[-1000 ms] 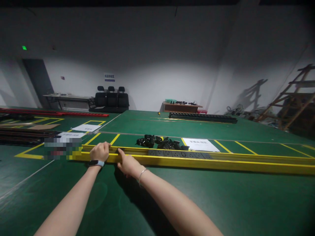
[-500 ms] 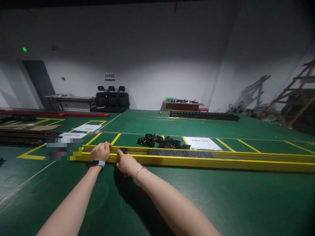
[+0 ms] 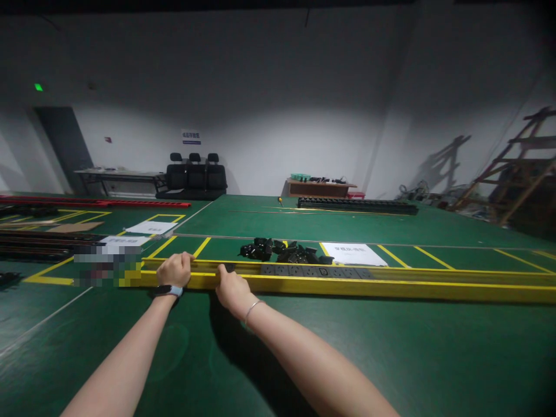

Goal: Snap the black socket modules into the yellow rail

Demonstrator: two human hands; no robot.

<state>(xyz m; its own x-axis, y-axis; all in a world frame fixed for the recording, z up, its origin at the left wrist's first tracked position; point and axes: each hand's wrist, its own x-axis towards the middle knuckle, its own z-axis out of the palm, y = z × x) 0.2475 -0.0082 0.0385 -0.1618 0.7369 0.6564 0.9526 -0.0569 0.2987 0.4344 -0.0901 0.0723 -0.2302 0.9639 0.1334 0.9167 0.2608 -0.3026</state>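
Note:
A long yellow channel rail (image 3: 391, 286) lies across the table in front of me. My left hand (image 3: 174, 270) is wrapped over its left part. My right hand (image 3: 233, 291) is closed at the near wall of the rail, its fingertips at a small black socket module (image 3: 229, 267) inside the channel. Part of that module is hidden by the fingers. Further right, a row of black socket modules (image 3: 310, 271) sits side by side in the same channel, with a gap between the row and the single module.
Behind the rail lies a pile of loose black parts (image 3: 299, 253) beside a white printed sheet (image 3: 354, 253). Dark rails (image 3: 47, 246) lie at the left on the green surface (image 3: 143, 359), and a long black rack (image 3: 356, 205) lies further back. A wooden ladder (image 3: 512, 162) stands far right.
My right hand has moved right along the rail, and the single black module has shifted right with it, nearer the row. My left hand keeps its hold on the rail.

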